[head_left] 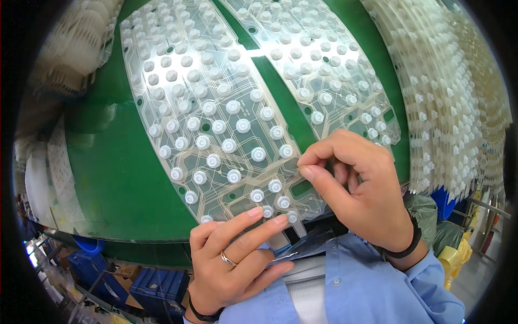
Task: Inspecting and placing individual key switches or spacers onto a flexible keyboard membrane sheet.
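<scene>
A clear keyboard membrane (245, 143) with silvery printed traces and rows of whitish rubber domes lies in front of me. My left hand (237, 259) rests at its near edge, fingers stretched out, the fingertips touching the sheet beside the lowest domes. A ring and a dark wristband show on this hand. Over the sheet's right edge, my right hand (359, 186) is closed in a pinch, thumb and index fingertip together. What lies between those fingertips, if anything, is too small to make out. A second keyboard membrane (334, 70) lies to the right, a green strip between the two.
Both sheets lie on a green tabletop (116, 189). Tall stacks of domed membranes (437, 108) stand along the right, and more stacked sheets (81, 40) are at the far left. Below the table's near edge are blue bins (156, 289); a yellow object (453, 256) is at lower right.
</scene>
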`<state>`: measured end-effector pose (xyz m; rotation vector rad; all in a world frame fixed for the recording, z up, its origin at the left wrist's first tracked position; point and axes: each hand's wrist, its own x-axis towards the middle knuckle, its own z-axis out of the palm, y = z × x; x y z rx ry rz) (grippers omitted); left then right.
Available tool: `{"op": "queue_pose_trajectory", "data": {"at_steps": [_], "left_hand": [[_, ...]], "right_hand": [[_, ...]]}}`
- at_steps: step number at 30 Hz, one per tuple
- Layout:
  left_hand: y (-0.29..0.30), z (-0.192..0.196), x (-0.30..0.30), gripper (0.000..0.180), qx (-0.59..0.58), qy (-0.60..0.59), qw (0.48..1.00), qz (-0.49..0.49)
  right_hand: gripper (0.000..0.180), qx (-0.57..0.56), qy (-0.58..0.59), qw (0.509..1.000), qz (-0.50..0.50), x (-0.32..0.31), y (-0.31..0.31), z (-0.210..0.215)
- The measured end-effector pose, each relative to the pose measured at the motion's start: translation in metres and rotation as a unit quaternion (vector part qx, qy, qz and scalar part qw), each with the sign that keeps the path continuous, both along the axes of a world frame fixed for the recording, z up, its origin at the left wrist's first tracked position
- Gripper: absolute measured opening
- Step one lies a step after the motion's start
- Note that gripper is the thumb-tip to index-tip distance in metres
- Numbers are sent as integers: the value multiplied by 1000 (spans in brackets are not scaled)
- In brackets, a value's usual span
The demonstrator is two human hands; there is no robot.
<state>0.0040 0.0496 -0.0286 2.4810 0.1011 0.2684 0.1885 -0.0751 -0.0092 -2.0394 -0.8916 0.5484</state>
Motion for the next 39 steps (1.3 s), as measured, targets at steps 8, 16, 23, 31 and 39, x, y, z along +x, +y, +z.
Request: {"op": "queue_pose_trajectory", "data": {"at_steps": [8,16,23,31,39], "left_hand": [[1,1,1,39,-4,0,1000,-1],[0,3,2,37,-10,-2,1000,8],[-1,12,-2,33,-32,-62,996,50],[-20,17,1,26,-253,-68,962,70],[-34,27,-3,13,-305,-3,947,97]], "right_hand": [[7,-2,-45,999,7,-2,1,-2],[17,11,-134,991,23,-7,0,-11],[33,49,-156,986,21,-14,-13,1],[35,96,11,979,181,-40,-61,22],[24,139,-86,973,161,-42,-75,12]]}}
